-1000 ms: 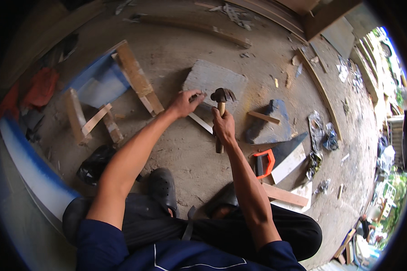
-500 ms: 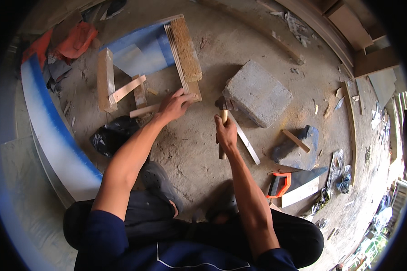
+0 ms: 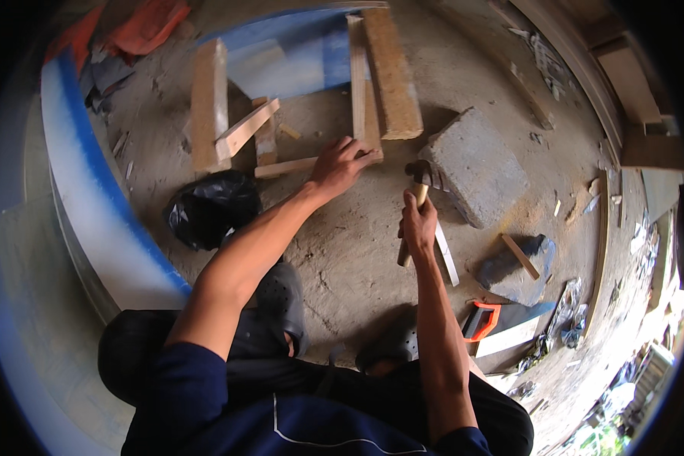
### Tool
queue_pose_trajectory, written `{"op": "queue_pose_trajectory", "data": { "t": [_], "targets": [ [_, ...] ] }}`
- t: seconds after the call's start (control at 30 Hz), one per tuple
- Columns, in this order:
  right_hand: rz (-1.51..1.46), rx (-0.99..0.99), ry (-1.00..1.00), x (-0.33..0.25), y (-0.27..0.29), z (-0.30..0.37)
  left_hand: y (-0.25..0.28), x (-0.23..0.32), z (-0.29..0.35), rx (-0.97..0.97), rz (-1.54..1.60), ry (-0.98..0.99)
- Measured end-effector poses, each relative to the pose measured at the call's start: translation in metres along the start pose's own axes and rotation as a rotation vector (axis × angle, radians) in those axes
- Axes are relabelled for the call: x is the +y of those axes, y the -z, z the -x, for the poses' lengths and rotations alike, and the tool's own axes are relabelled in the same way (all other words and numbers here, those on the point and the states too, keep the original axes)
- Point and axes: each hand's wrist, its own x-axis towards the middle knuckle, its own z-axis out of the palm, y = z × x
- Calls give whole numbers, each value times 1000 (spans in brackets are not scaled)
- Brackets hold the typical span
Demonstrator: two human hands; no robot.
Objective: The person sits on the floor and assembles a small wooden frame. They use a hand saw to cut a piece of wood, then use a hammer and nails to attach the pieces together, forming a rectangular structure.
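My right hand (image 3: 419,220) is wrapped round the handle of a claw hammer (image 3: 422,179), its dark metal head pointing away from me, beside a concrete block. To its left, my left hand (image 3: 337,172) rests at the near right corner of a wooden frame (image 3: 359,83). Its fingertips are pressed together on the end of the wood; anything small between them is too hard to see. A thick wooden beam (image 3: 392,83) lies along the frame's right side. At the frame's left stand a wooden post (image 3: 209,106) and a slanted wooden strip (image 3: 248,129).
A grey concrete block (image 3: 480,169) sits right of the hammer. Nearer are a stone with a wooden stick (image 3: 520,255) and an orange-handled handsaw (image 3: 482,321). A black plastic bag (image 3: 211,209) lies left of my left arm. A blue-and-white curved panel (image 3: 106,205) runs along the left.
The view has shifted, so most things sit farther right in it. My left hand stays at the frame's corner, and my right hand still grips the hammer close to the block.
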Motion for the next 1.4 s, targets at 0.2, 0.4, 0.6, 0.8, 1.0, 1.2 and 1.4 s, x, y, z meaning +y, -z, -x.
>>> {"op": "queue_pose_trajectory", "data": {
  "t": [0.2, 0.4, 0.6, 0.8, 1.0, 1.2, 1.4],
  "targets": [
    [-5, -45, 19, 16, -4, 0, -3, -3, 7, 16, -102, -8],
    [175, -44, 33, 26, -10, 3, -6, -15, 13, 22, -211, -136],
    [227, -59, 35, 31, -7, 8, -8, -10, 9, 87, -131, -135],
    [264, -77, 1, 25, -8, 14, -8, -7, 10, 99, -110, -102],
    [609, 49, 259, 45, -13, 9, -4, -6, 12, 51, -10, -46],
    [750, -67, 206, 47, -14, 12, 23, -16, 37, 0, -114, 102],
    [867, -132, 271, 58, -26, 21, 30, -37, 63, -220, -111, 241]
  ]
}}
